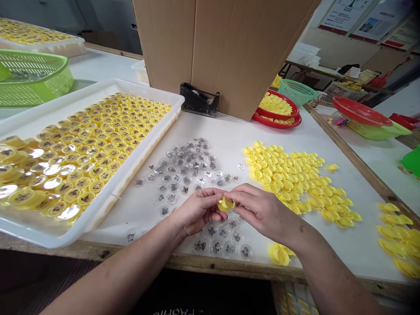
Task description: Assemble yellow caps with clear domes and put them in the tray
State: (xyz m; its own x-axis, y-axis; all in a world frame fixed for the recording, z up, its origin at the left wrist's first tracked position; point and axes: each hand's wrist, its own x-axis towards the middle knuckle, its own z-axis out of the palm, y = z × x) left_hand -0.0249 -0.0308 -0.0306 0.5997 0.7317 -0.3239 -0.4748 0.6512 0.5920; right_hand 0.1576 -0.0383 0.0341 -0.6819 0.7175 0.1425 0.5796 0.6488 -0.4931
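Observation:
Both hands meet above the white table top (pixel 226 140), pinching a small round yellow plastic piece (pixel 226 204) between their fingertips. My left hand (pixel 197 212) lies beside a scattered group of clear round plastic capsules (pixel 183 170) with dark specks inside. My right hand (pixel 260 206) is nearest a heap of yellow plastic cups (pixel 285 175). To the left, a white plastic tray (pixel 113 194) holds tightly packed rows of yellow capsules with clear tops. Fingers hide part of the yellow piece.
Yellow fan-shaped pieces (pixel 397 236) lie at the right. A cardboard panel (pixel 223 48) and black tape dispenser (pixel 198 99) stand behind. Red plates (pixel 277 109) hold yellow pieces. Green baskets (pixel 29 81) and another loaded tray (pixel 39 39) sit beyond. The table's wooden front edge (pixel 164 262) runs below my arms.

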